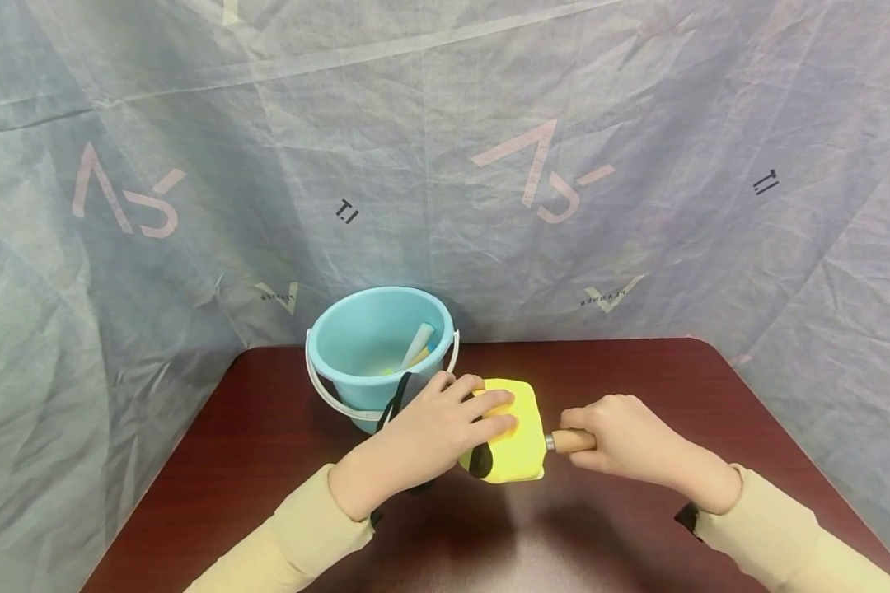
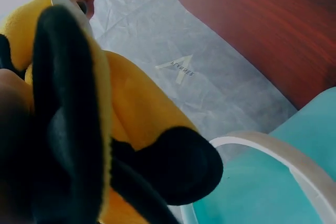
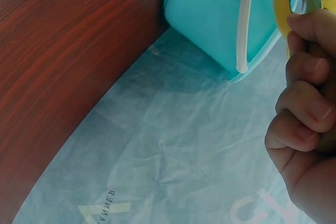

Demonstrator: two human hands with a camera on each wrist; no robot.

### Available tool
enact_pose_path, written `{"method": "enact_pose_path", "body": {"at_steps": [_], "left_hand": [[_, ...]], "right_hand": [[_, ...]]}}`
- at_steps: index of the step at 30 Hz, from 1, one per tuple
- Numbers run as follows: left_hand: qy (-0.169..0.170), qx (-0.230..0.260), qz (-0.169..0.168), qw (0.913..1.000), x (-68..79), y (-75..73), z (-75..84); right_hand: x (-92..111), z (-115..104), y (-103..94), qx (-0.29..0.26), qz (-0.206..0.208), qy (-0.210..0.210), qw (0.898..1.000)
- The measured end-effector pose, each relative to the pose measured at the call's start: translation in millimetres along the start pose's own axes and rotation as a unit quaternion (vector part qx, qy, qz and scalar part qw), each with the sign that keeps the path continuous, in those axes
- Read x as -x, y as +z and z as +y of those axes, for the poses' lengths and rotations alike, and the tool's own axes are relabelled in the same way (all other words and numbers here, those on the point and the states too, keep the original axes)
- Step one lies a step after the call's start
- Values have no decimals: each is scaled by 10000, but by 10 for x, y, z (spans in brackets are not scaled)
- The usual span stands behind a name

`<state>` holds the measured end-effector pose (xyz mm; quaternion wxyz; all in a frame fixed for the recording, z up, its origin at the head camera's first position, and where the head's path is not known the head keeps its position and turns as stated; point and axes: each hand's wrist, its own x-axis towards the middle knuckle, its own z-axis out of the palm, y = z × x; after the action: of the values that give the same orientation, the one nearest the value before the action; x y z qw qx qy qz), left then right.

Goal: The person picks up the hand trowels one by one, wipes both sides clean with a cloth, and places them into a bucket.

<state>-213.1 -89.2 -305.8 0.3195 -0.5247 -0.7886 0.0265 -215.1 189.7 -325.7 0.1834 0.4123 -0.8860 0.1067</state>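
My left hand (image 1: pixel 437 420) spreads its fingers over a yellow plush toy (image 1: pixel 525 453) with black patches and grips it above the table. The thumb is hidden. In the left wrist view the plush (image 2: pixel 139 100) is close, showing a black-tipped part. My right hand (image 1: pixel 626 436) is curled round the wooden handle (image 1: pixel 574 441) of a tool, with a metal collar where it meets the plush. A pale metal blade (image 2: pixel 67 1) shows beside the plush in the left wrist view; most of it is hidden, so the tool's kind is unclear. A grey-black looped piece (image 1: pixel 395 405) hangs by my left hand.
A light-blue bucket (image 1: pixel 341 375) with a white handle (image 1: pixel 334 401) stands at the back left of the dark red table (image 1: pixel 259 461). Inside it lie a pale-blue stick-like piece (image 1: pixel 418 344) and something yellow. A grey printed sheet (image 1: pixel 415 148) hangs behind.
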Motion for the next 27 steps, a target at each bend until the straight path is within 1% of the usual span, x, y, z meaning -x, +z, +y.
{"method": "enact_pose_path", "body": {"at_steps": [4, 8, 14, 20, 27], "left_hand": [[73, -318, 100, 9994, 4, 34, -1], [104, -484, 91, 9987, 19, 56, 6], [115, -521, 43, 9986, 51, 69, 11], [197, -642, 205, 9975, 100, 90, -36], [232, -575, 276, 9977, 140, 16, -55]], "right_hand": [[-5, -3, -21, 10, -13, 32, 10000], [-7, 2, -26, 38, 41, -9, 10000], [-9, 3, -25, 67, 97, -59, 9999], [-6, -3, -45, 114, 145, -103, 9998], [3, -11, -58, 161, 119, -93, 9998]]}}
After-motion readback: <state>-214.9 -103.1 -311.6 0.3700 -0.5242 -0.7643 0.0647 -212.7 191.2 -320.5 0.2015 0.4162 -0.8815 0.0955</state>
